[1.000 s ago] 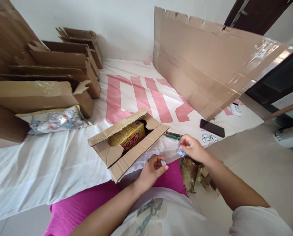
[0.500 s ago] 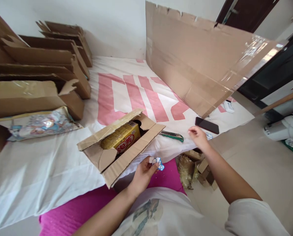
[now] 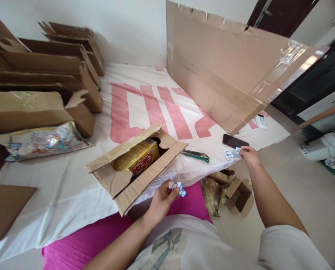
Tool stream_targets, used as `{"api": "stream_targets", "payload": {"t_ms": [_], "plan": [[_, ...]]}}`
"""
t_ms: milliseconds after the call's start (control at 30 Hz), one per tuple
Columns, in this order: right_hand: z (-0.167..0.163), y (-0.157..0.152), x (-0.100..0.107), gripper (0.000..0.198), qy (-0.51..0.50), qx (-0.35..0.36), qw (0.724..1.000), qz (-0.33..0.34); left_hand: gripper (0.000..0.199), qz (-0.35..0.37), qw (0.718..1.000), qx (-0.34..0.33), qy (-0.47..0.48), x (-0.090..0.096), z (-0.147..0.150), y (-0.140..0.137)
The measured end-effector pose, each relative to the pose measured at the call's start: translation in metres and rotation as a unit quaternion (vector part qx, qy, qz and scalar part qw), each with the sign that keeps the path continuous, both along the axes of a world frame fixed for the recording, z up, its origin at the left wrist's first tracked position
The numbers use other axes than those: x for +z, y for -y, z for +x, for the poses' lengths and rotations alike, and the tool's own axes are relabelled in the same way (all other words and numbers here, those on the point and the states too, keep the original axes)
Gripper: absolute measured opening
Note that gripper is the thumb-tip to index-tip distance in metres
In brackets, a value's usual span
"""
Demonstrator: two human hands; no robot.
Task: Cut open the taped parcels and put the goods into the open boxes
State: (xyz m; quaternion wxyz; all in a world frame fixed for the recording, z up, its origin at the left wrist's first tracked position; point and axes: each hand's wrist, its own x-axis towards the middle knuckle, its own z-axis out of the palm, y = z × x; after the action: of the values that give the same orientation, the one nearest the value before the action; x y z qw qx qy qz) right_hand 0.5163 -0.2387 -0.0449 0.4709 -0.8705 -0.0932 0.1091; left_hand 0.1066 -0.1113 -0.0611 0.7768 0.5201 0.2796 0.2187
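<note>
Right hand (image 3: pixel 249 154): reaching out over the bench edge, fingers drawn together with a small blue-edged cutout (image 3: pixel 237 150) at their tips; whether it is lifted clear of the cloth cannot be told.
Left hand (image 3: pixel 162 198): curled, thumb pressing a small cluster of cutouts (image 3: pixel 178 188) against the fingers, in front of the carton.
Loose cutouts (image 3: pixel 229 155): flat on the bench, to the left of the right fingertips and near them; the right hand is much the nearer. Pieces too small, and lying too variously, to give one long axis.
Phone (image 3: pixel 235 141): dark, lying just beyond the loose cutouts, its length slanting down toward the right fingertips.
Cutter (image 3: pixel 196 155): green-handled, between the carton and the loose cutouts.
Carton (image 3: pixel 152 182): open upward, long axis running from near left to far right, a yellow pack (image 3: pixel 141 159) inside.
Bench (image 3: pixel 167 75): covered in white cloth with red printing.
Change from half a second earlier: the right hand has shifted rightward, uncovering the loose cutouts; the left hand's grip and the carton look almost unchanged.
</note>
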Motion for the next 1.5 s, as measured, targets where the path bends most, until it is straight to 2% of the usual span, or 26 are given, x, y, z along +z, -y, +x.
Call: {"api": "stream_targets", "payload": {"t_ms": [100, 233, 467, 633, 1033, 1233, 1367, 1500], "plan": [[-0.001, -0.006, -0.001, 0.032, -0.007, 0.050, 0.999, 0.015, 0.038, -0.003, 1.000, 0.001, 0.004, -0.002, -0.002, 0.000], [-0.004, -0.013, -0.009, 0.039, -0.008, 0.103, 0.994, -0.018, 0.037, 0.009, 1.000, -0.001, -0.004, -0.003, -0.004, 0.001], [-0.002, -0.013, -0.011, 0.045, 0.022, 0.082, 0.993, -0.085, 0.039, 0.011, 1.000, -0.002, -0.008, -0.001, -0.006, 0.000], [-0.004, -0.016, -0.004, 0.053, -0.030, 0.083, 0.991, -0.102, 0.039, 0.013, 1.000, 0.000, -0.008, -0.002, -0.006, 0.000], [-0.013, -0.021, 0.008, 0.026, -0.066, 0.159, 0.980, -0.102, 0.039, 0.031, 0.999, -0.007, -0.011, 0.002, -0.008, -0.001], [-0.008, -0.015, 0.016, 0.025, -0.035, 0.191, 0.975, -0.106, 0.036, 0.018, 1.000, -0.009, -0.006, -0.001, -0.009, 0.000], [-0.013, -0.013, 0.007, 0.020, 0.008, 0.215, 0.965, -0.147, 0.036, 0.027, 1.000, -0.005, -0.010, -0.004, -0.008, 0.000], [-0.018, -0.016, -0.004, 0.017, 0.055, 0.210, 0.960, -0.179, 0.037, 0.023, 1.000, -0.007, -0.007, -0.003, -0.009, 0.000]]}}
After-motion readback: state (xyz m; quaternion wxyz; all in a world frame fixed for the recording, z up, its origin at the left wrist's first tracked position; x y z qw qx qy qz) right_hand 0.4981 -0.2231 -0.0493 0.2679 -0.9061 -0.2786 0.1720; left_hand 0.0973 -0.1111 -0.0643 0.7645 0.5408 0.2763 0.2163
